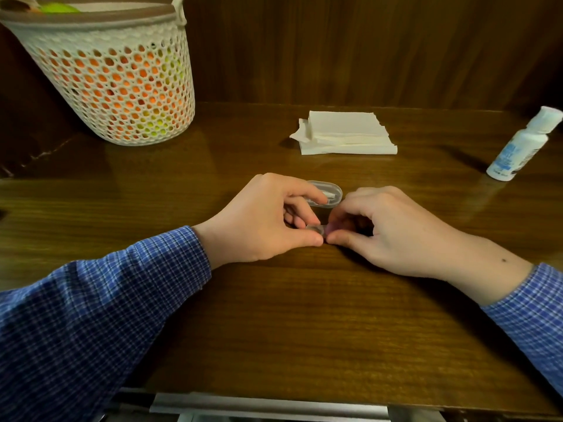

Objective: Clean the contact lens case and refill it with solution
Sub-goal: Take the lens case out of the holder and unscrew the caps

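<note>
Contact lens case, small, round and translucent, held low over the middle of the wooden table; most of it is hidden by fingers, so its wells and contents cannot be made out. Left hand: thumb and curled fingers pinch the case from the left. Right hand: thumb and curled fingers meet the case from the right, the two thumbs almost touching; exactly what the right fingertips grip is obscured. Just behind the hands, a clear oblong plastic box lies flat on the table, with a pale item inside that is too blurred to identify. Farther back, toward the rear edge, a stack of folded white tissues. Near the right edge, a white solution bottle with blue label, standing, its cap on. At the rear left corner, a cream openwork basket with a brown rim, holding orange and yellow-green contents seen through the mesh. The table surface is dark, glossy, grained wood; dark wood panelling rises behind it. Both forearms wear blue checked sleeves.
</note>
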The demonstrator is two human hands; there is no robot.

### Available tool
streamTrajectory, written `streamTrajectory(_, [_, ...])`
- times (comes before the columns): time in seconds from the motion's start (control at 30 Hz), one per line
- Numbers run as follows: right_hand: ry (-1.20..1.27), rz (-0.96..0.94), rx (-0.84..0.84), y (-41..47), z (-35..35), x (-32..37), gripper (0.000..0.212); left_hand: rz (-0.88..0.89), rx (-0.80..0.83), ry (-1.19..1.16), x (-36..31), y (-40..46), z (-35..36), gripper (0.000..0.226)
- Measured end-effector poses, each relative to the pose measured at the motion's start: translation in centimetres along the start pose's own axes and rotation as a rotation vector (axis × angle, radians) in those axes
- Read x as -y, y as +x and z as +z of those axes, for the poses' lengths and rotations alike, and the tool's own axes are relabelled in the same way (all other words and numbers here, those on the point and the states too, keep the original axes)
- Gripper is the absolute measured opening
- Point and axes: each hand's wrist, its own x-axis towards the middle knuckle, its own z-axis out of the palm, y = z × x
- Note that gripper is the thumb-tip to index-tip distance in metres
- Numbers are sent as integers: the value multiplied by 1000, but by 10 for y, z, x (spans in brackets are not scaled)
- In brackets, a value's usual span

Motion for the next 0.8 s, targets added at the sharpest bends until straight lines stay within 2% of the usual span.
streamTrajectory(0.17, [23, -41, 65, 3, -5, -4, 16, -2, 12, -12, 0, 0, -1, 53])
streamTrajectory(0.37, [-37, -82, 124, 4, -9, -5, 27, -1, 13, -10, 0, 1, -1, 52])
streamTrajectory(0.6, [-96, -59, -28, 0, 1, -5, 39, 1, 9, 9, -1, 1, -2, 50])
streamTrajectory(0.8, [68, -19, -82, -2, 3, -6, 43, 2, 4, 21, -3, 1, -2, 53])
